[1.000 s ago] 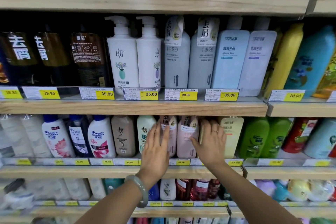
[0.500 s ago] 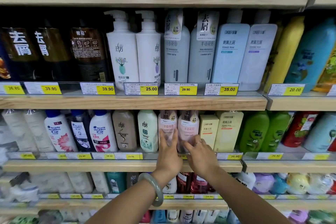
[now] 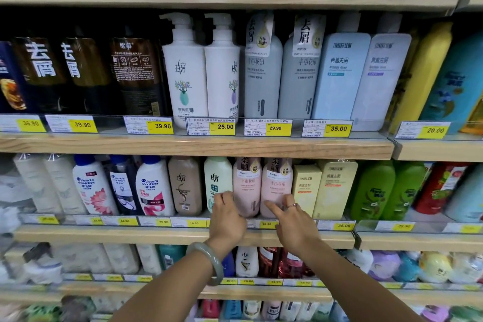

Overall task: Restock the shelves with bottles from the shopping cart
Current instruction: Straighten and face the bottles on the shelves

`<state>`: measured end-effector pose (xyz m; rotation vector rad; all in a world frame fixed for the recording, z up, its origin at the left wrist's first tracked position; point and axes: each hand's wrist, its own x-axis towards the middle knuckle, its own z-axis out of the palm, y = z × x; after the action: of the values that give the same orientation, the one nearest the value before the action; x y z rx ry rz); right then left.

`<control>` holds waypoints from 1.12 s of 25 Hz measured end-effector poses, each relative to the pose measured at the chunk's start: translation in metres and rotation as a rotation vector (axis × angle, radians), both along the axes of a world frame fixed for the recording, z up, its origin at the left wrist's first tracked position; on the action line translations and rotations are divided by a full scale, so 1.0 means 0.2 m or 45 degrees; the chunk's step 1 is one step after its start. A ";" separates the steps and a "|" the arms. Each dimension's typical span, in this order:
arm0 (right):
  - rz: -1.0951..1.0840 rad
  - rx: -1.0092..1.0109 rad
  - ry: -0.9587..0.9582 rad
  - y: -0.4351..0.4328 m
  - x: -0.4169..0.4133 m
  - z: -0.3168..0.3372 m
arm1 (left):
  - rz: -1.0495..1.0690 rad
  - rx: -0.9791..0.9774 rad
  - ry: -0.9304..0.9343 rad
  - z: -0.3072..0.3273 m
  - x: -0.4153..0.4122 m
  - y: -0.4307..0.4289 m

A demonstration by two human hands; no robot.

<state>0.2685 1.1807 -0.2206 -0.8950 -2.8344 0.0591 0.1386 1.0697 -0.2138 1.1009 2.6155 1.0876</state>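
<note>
The left hand [image 3: 227, 219] curls its fingers round the left pink bottle [image 3: 247, 185] just above it. The right hand [image 3: 294, 222], fingers loose, touches the right pink bottle [image 3: 277, 183] above it. Both bottles stand on the shelf [image 3: 156, 235].

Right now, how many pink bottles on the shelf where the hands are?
2, side by side on that shelf: left pink bottle just above the left hand, right pink bottle behind the fingers of the right hand. More may be hidden behind them.

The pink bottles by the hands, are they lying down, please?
No, both pink bottles stand upright side by side on the shelf.
</note>
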 end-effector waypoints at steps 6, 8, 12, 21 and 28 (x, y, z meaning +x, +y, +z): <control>-0.001 -0.012 -0.012 0.00 -0.01 0.00 | -0.037 -0.179 -0.120 0.04 -0.12 0.04; 0.003 0.000 -0.042 0.00 -0.01 0.00 | -0.005 -0.161 -0.159 0.04 -0.10 0.06; 0.033 0.049 0.003 -0.01 0.01 0.01 | -0.015 -0.031 -0.022 0.05 -0.06 0.02; 0.406 0.699 0.806 -0.03 -0.05 0.67 | -0.231 0.537 0.629 0.65 0.10 -0.01; 0.230 0.472 0.883 0.01 -0.12 1.04 | -0.165 0.814 0.296 1.06 0.02 0.15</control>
<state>0.2452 1.1828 -0.0125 -0.4212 -2.1639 -0.1097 0.1428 1.1004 -0.0012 1.5611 2.3486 1.9403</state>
